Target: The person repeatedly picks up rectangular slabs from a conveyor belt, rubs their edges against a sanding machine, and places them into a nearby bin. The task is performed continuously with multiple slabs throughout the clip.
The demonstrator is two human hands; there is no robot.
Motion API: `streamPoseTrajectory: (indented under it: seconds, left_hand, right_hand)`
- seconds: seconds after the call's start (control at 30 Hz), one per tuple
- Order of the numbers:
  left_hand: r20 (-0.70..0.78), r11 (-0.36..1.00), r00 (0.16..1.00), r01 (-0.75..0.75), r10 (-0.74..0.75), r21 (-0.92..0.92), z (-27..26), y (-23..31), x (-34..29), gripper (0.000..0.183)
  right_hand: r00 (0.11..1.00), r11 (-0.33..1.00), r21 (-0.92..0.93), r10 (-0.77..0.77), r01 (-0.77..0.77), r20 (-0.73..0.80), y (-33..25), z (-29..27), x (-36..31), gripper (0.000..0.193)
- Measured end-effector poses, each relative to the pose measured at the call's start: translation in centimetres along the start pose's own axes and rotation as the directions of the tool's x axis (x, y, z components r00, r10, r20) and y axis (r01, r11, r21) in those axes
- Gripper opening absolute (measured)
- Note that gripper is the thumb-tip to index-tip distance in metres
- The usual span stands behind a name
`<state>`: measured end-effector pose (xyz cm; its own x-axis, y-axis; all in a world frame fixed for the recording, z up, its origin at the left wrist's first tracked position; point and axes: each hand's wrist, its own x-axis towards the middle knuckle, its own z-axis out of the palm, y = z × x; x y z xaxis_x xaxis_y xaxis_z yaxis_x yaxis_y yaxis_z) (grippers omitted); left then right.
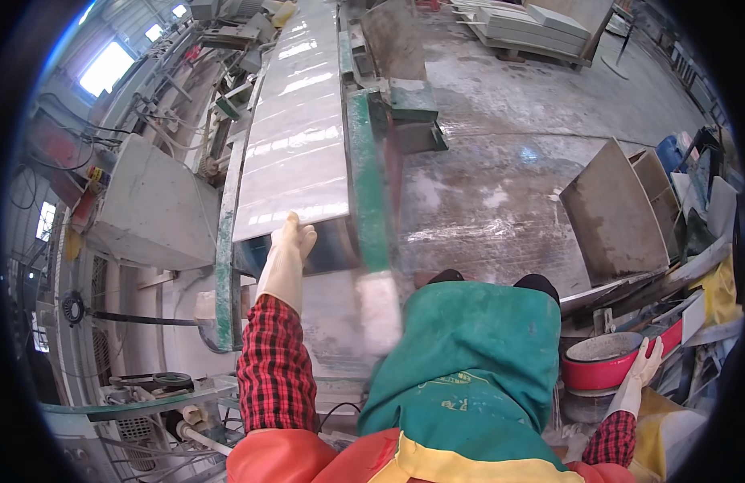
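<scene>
A long pale stone slab (296,157) with a glossy top lies on a conveyor with green side rails (364,177). My left hand (294,235), in a cream glove, is at the slab's near edge, its fingers bent around the edge and one fingertip showing on top. Far to my right, my right hand (648,364), also gloved, rests against the outside of a red-rimmed round tub (602,374), fingers stretched and apart. Greyish contents show inside the tub. A blurred white block (379,310) sits at the near end of the right rail.
A green apron (461,346) covers my lap. Brown boards (618,213) lean at the right, beside heaped scrap. Stacked white slabs (533,30) lie on a pallet at the back. A large pale block (155,209) stands left of the conveyor. The concrete floor (485,177) looks wet.
</scene>
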<state>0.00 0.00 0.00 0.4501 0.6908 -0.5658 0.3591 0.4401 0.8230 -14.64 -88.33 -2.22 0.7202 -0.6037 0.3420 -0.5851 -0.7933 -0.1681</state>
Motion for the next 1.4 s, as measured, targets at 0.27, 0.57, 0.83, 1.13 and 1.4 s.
streamPoseTrajectory:
  seconds: [0.27,0.57,0.83,1.13,1.4]
  left_hand:
    - [-0.009,0.991,0.999,0.032,-0.032,0.127,0.0,1.2,-1.2,0.041]
    - [0.466,0.408,0.852,-0.524,0.241,0.748,-7.1,0.9,2.4,0.053]
    - [0.296,0.638,0.901,-0.434,0.318,0.636,-0.3,4.5,-7.9,0.036]
    - [0.801,-0.114,0.144,-0.96,0.581,0.255,10.6,-3.3,-10.3,0.045]
    - [0.815,-0.352,0.154,-0.846,0.559,0.401,12.7,-4.7,-11.1,0.054]
  right_hand:
    - [0.998,0.998,-0.02,-0.056,0.056,-0.037,0.0,1.2,-1.0,0.054]
    - [0.995,0.995,-0.085,-0.038,0.046,0.088,-5.2,-4.1,-0.9,0.05]
    - [0.987,0.9,-0.404,0.152,-0.161,-0.056,-4.5,-2.9,2.8,0.049]
    - [0.98,0.913,-0.406,-0.06,-0.023,-0.19,-5.9,-4.7,5.5,0.044]
    - [0.988,0.895,-0.426,0.084,-0.133,-0.133,-2.7,-1.3,8.0,0.049]
